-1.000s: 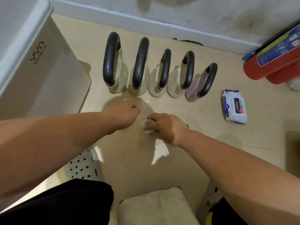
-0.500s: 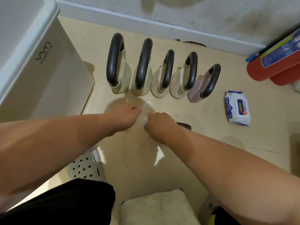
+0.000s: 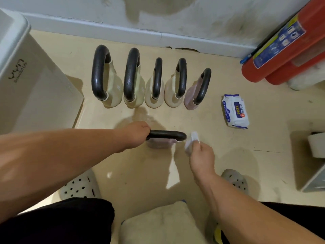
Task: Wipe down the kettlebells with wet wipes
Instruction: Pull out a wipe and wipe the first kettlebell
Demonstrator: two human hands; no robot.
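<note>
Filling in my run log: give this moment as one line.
left hand: grips pink kettlebell handle | right hand: pinches wet wipe beside handle | row: five kettlebells by wall | wipe pack: on floor

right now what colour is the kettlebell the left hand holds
The kettlebell has a pale pink body and a black handle; head view.

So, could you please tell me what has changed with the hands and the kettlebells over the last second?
The hands, close together before, have parted. The left hand now grips the left end of the handle of the near pink kettlebell, which is now in plain view. The right hand has drawn back to the right and holds the wet wipe beside the handle's other end. The row of five kettlebells and the wipes pack stayed put.
</note>
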